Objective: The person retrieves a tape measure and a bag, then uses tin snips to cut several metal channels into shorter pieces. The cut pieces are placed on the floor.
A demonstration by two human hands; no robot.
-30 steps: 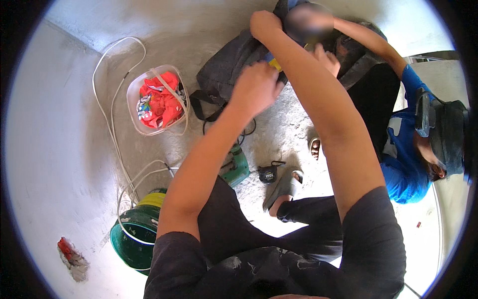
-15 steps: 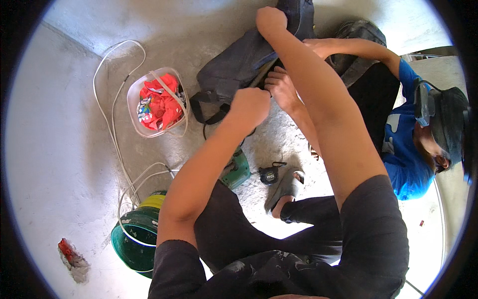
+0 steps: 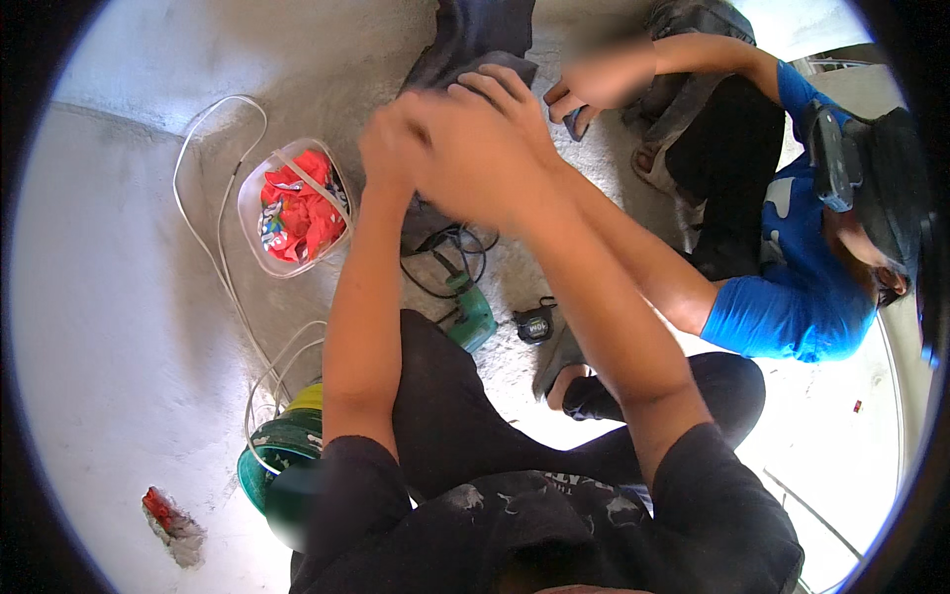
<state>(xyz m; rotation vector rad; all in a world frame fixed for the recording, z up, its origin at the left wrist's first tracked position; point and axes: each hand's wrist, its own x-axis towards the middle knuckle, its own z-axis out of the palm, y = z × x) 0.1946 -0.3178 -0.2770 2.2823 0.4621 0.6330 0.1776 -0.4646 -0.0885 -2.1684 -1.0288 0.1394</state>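
Note:
A dark fabric bag (image 3: 482, 32) extends from the top edge down behind my hands. My left hand (image 3: 389, 147) is curled closed at the bag's left side, blurred, and what it grips is hidden. Across it lies my right hand (image 3: 473, 166), smeared by motion, its fingers out of sight. Just beyond, a co-worker's hand (image 3: 500, 87) rests against the bag. The co-worker's other hand (image 3: 602, 79) holds a small dark piece (image 3: 574, 123) to the right. Below the bag lie a green power drill (image 3: 472, 315) with a black cord and a black tape measure (image 3: 534, 324).
To the left stands a clear plastic tub (image 3: 247, 223) of red cloth or wrappers, beside a white cable (image 3: 220, 259). A green bucket (image 3: 259, 450) sits near my left elbow. A co-worker in a blue shirt (image 3: 782, 307) crouches at the right, near a dark backpack (image 3: 708, 20).
Both my hands have come together further left, the right one moving down from the bag's top. The bag has shifted up and left. One co-worker's hand has moved away with a small piece.

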